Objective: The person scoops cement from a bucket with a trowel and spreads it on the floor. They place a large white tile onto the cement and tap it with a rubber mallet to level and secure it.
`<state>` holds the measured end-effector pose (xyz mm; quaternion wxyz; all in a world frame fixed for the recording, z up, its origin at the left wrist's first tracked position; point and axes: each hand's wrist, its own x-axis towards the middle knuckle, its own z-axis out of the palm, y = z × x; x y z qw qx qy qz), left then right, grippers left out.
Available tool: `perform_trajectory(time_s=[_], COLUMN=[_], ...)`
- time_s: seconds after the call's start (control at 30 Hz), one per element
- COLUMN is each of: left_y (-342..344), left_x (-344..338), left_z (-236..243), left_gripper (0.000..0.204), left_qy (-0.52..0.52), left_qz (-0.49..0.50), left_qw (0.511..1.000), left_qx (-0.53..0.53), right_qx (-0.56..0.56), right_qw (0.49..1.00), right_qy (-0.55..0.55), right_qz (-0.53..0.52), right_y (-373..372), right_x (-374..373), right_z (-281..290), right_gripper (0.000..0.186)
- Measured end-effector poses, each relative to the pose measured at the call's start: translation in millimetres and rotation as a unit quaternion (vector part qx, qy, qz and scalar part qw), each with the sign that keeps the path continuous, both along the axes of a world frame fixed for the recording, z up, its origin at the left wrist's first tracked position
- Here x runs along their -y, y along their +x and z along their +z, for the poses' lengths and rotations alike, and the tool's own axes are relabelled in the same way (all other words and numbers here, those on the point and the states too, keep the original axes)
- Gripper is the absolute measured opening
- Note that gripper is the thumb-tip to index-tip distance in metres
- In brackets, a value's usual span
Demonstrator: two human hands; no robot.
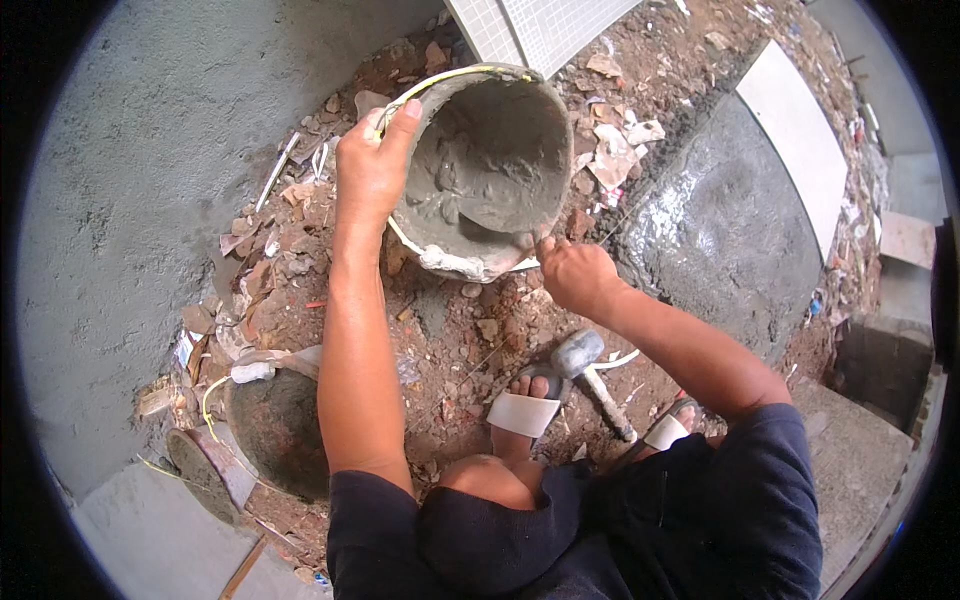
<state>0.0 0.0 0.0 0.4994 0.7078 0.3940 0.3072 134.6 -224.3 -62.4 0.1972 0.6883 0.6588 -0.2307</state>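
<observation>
A round bucket (500, 150) coated with grey wet mortar sits tilted in front of me, with a thick heap of mortar inside. My left hand (375, 165) is closed on its left rim, by the pale yellow cord handle. My right hand (572, 268) is closed on the bucket's lower right rim. Below it on the rubble lies a mallet (575, 352) with a grey head and dirty pale handle, beside my sandalled feet. To the right is a slab of wet, shiny mortar (720, 220) with a white tile (790, 130) along its far edge.
A rough grey rendered wall (120, 200) rises at left. More mortar-caked buckets (270, 430) lie at lower left. Gridded white tiles (540, 25) lean at the top. Broken rubble (480, 330) covers the ground. Concrete steps and ledges (850, 450) edge the right side.
</observation>
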Motion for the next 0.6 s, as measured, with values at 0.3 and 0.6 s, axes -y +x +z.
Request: perform_trajectory(time_s=[0.3, 0.6], left_y=[0, 1], left_x=[-6, -1], left_z=[-7, -5], left_gripper=[0.039, 0.039], left_qy=[0.029, 0.022], left_qz=[0.023, 0.025], left_qw=[0.999, 0.999], left_qx=[0.031, 0.025], right_qx=[-0.018, 0.077], right_qw=[1.0, 0.991], right_qy=[0.014, 0.047], right_qz=[-0.014, 0.102], right_y=[47, 5], right_x=[-10, 4], right_z=[75, 26], right_gripper=[0.028, 0.03])
